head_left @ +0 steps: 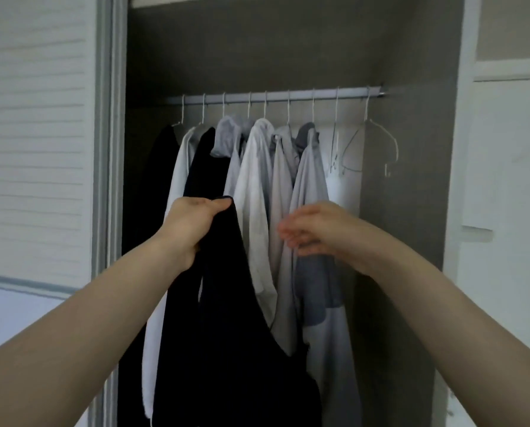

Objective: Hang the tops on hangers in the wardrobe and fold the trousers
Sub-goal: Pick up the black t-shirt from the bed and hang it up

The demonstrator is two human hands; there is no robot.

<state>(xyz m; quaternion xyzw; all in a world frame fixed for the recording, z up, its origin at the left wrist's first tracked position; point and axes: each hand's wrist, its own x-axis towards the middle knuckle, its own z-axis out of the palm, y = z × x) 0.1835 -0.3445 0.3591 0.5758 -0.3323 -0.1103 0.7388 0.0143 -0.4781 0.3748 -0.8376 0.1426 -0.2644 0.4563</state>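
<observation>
One black top [226, 303] hangs from the left hand [193, 223], fingers gripping its shoulder before the wardrobe rail [276, 96]. Right hand [313, 229] is blurred, loosely spread, empty. Hanging step; next it likely needs the empty hanger [380, 140].

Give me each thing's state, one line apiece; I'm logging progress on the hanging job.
Black top: off the rail, held up by one strap.
Left hand: grips the strap.
Right hand: open, blurred, holding nothing.
Hung clothes: on hangers on the rail.
Empty hanger: on the rail, at the right end.
Wardrobe door: slid open.
</observation>
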